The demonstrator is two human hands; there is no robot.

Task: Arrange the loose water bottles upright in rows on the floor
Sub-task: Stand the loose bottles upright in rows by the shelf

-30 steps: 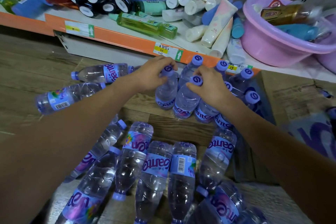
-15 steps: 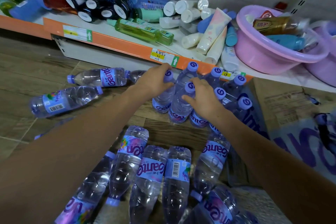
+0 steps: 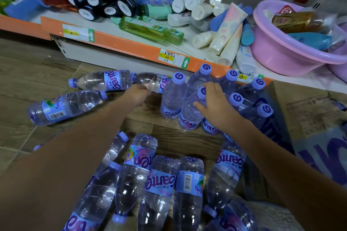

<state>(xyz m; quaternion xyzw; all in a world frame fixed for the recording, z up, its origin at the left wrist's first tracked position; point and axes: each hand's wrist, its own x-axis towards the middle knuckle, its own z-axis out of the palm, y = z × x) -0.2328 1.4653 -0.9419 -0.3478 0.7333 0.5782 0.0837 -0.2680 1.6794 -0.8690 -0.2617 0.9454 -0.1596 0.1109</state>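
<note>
Water bottles (image 3: 189, 110) — right hand (image 3: 214, 105) gripping one's neck.

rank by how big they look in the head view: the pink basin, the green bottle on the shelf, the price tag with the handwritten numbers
1. pink basin, clearly the largest.
2. green bottle, long but slim.
3. handwritten price tag, smallest.
All three sit at a similar depth on the shelf, so nearness hardly distorts the order.

The wood-look floor (image 3: 33, 73) carries a cluster of upright water bottles (image 3: 172, 97) beside the shelf's orange edge (image 3: 131, 45). Three loose bottles (image 3: 101, 80) lie on their sides to the left, and a heap of lying bottles (image 3: 161, 184) fills the near floor. A flattened cardboard box (image 3: 308, 110) lies at right.
</note>
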